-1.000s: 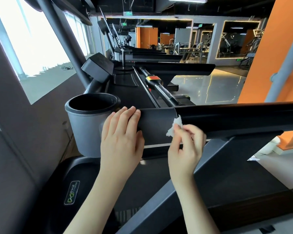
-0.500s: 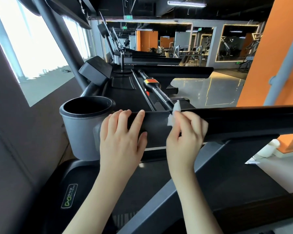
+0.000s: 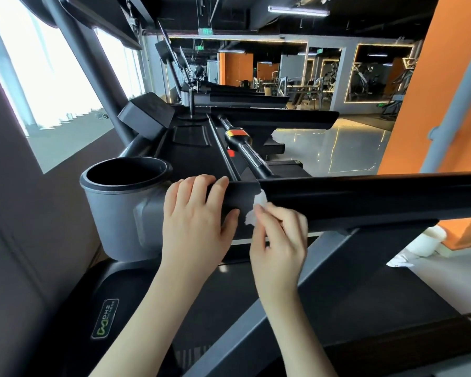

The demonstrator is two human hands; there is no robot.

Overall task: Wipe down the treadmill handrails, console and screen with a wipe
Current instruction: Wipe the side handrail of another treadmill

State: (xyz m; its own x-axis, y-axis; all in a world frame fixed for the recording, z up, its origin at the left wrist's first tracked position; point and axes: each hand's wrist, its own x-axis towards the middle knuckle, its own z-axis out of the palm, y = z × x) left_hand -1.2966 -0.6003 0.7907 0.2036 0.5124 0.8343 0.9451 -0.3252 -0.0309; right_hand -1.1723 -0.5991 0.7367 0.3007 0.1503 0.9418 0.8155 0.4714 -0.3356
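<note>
The right hand (image 3: 279, 240) pinches a small crumpled white wipe (image 3: 256, 210) between thumb and fingertips and presses it to the front face of the black handrail (image 3: 365, 197). Just beside it, the left hand (image 3: 199, 221) lies spread on the same rail, fingertips at its top edge, thumb on the face, seemingly steadying. Left of that hand sits the grey cup holder (image 3: 114, 208); beyond the hands lies the dark console (image 3: 196, 156). By my reading the job is at an early stage: only this stretch of rail is under the wipe, while the long run to the right, the console and the screen look left to do
</note>
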